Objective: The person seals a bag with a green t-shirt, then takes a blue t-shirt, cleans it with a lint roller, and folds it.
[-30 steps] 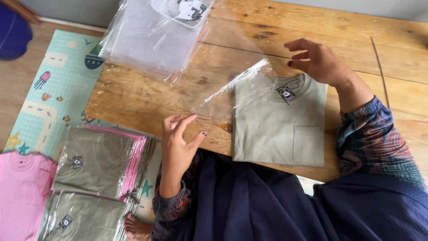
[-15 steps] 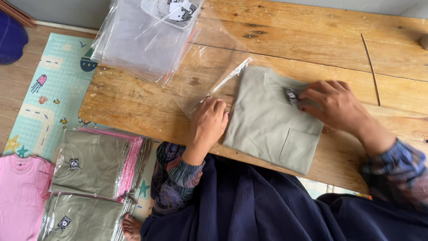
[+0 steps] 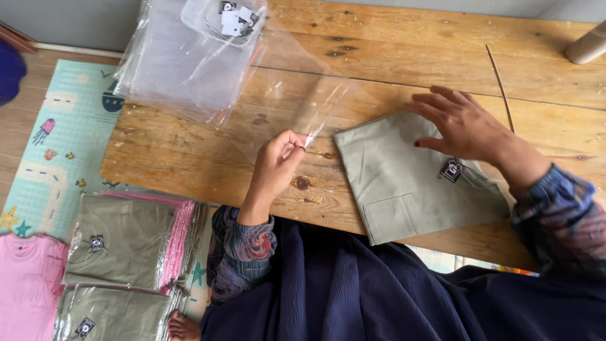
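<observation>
Two hands: left hand pinching clear bag, right hand on shirt

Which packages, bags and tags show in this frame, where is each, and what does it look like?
Clear plastic bag: on the table, edge pinched by the left hand.
Stack of clear bags: table's far left corner.
Small bag of tags: atop that stack, white and black.
Hang tag: on the folded olive shirt, black and white, under the right hand.
Bagged olive shirts: floor mat, lower left.

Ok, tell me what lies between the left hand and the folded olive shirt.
In the head view, only bare wooden table separates the left hand, pinching a clear bag, from the folded olive shirt.
</observation>
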